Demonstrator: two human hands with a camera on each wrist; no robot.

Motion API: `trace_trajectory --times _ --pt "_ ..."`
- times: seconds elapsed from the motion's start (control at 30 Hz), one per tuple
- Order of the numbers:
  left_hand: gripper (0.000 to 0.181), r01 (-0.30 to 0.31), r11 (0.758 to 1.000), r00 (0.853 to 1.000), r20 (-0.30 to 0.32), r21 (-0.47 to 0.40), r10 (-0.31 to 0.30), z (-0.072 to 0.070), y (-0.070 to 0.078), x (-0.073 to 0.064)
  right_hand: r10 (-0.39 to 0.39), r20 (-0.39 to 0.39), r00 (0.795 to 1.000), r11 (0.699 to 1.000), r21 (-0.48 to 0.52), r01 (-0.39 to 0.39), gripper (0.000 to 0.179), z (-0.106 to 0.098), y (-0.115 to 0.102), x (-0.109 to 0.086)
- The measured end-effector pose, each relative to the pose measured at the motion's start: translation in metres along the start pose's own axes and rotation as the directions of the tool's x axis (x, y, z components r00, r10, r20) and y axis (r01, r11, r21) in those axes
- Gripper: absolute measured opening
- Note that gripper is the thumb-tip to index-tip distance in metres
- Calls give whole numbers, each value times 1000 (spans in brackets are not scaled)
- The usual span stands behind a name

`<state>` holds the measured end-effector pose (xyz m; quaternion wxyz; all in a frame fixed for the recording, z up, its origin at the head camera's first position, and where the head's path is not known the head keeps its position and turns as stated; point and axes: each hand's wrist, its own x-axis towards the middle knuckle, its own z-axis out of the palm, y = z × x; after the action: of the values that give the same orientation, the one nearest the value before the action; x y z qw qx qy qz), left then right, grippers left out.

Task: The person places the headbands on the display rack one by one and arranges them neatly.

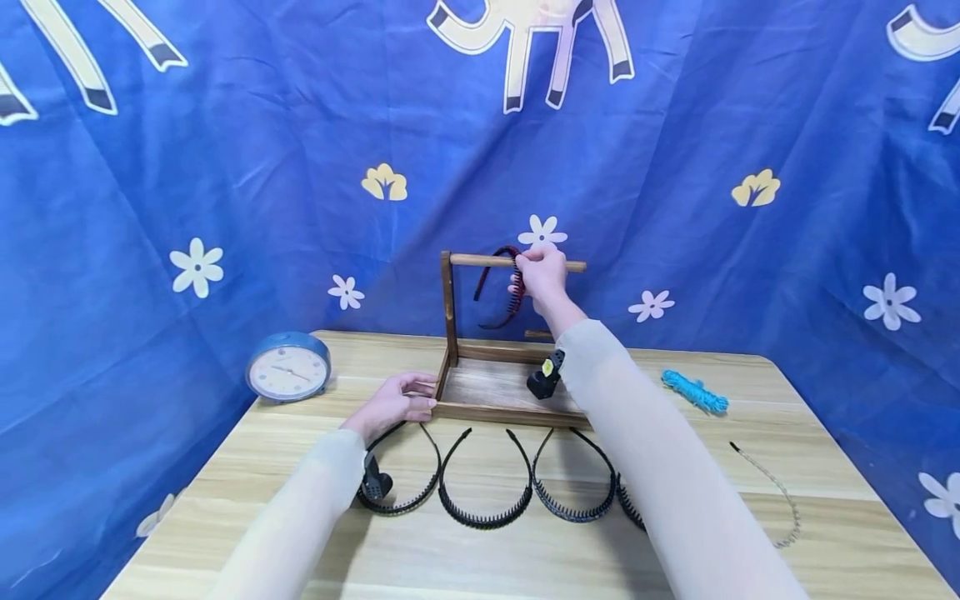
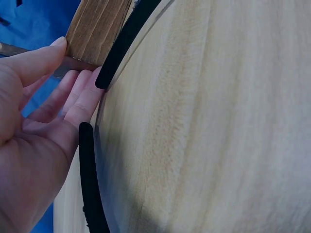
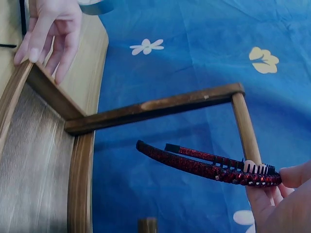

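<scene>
Red headband [image 3: 194, 167] | we pinch it, right grip [image 1: 546, 277], at wooden bar [image 1: 472, 261] | our left grip [image 1: 393, 404] relaxed, touching tray [image 1: 495, 413] corner

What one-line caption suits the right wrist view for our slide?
Right-hand fingers pinch a red headband at a wooden bar; left-hand fingers touch the corner of a tray.

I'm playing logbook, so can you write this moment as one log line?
right hand: holds red headband at wooden rod | left hand: touches tray at near left corner | table: dark headbands, clock, blue cord
</scene>
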<state>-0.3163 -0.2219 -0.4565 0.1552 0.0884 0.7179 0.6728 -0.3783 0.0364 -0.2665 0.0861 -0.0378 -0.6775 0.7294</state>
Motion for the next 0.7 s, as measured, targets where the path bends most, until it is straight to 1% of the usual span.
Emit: trace_trajectory --times 0.07,0.17,0.3,0.5,0.7 --pt "56 0 1000 1000 5 -1 0 -1 -1 0 -3 14 1000 1000 -8 3 13 6 0 0" --pt "55 3 1000 1000 -5 -5 -3 -3 -1 -1 -1 38 999 1000 -15 2 14 16 2 0" --pt "54 -2 1000 1000 -14 5 3 -3 1 -2 -13 48 999 999 -29 15 14 28 4 1" --pt "52 0 1000 1000 -17 6 0 0 0 -2 -58 74 996 998 -16 59 13 41 6 -1" --pt "52 -1 1000 1000 -17 11 1 0 -1 1 -62 88 994 998 -24 65 11 51 7 -4"
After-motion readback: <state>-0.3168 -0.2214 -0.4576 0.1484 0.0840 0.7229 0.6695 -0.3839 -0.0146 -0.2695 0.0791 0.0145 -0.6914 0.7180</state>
